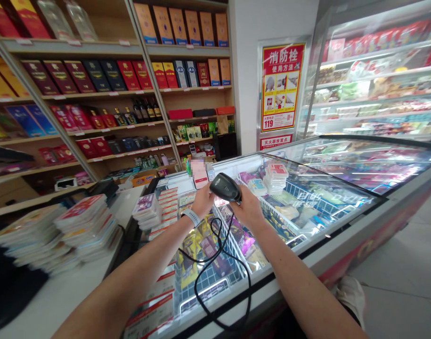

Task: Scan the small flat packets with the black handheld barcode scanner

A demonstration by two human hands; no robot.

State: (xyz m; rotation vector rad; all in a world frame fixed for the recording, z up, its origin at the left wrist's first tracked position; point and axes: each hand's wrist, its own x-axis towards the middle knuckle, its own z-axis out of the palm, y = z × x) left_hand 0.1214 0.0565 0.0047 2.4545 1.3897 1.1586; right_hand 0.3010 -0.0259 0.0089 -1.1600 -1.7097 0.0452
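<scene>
The right hand [249, 209] closes around a black barcode scanner [225, 187], whose long axis points toward the pink packet [200, 173] pinched by the left hand [202, 201].

I count one left hand [203, 200], one right hand [248, 209], one barcode scanner [225, 187], one black cord [195, 287], one watch [190, 217], and one red poster [282, 87].

This is a shop, most likely a small convenience store, though glare hides much of the packaging. Wooden shelves [72, 46] carry rows of boxed liquor [97, 75] and bottles [144, 109], while a glass-topped chest freezer [257, 278] and a chilled display case [374, 89] hold packaged goods. A fire-hydrant sign [281, 87] is on the wall. Stacked packets [88, 226] sit on the counter [60, 301], and a corded barcode scanner [225, 187] marks a checkout.
</scene>
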